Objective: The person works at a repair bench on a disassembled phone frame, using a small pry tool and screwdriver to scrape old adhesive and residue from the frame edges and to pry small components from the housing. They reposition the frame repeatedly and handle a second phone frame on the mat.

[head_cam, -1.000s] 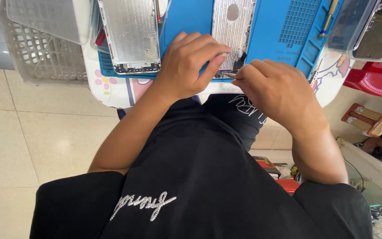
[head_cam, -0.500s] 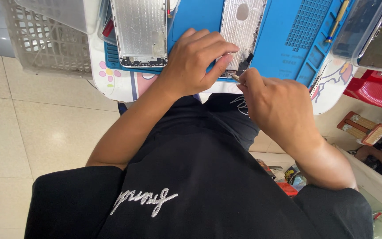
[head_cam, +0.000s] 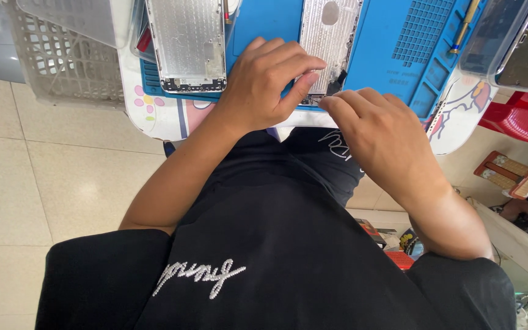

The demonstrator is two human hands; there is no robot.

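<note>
Your left hand (head_cam: pixel 264 82) rests on the silver metal phone back housing (head_cam: pixel 328 36), fingers curled and pressing its lower end flat. It lies on the blue silicone work mat (head_cam: pixel 392 55) at the near edge of the desk (head_cam: pixel 166 116), long axis running away from you, round cut-out at the far end. Your right hand (head_cam: pixel 377 131) has its fingertips pinched together at the housing's near end; whether they grip anything you cannot tell. A second silver housing (head_cam: pixel 187 43) lies parallel towards the left edge.
</note>
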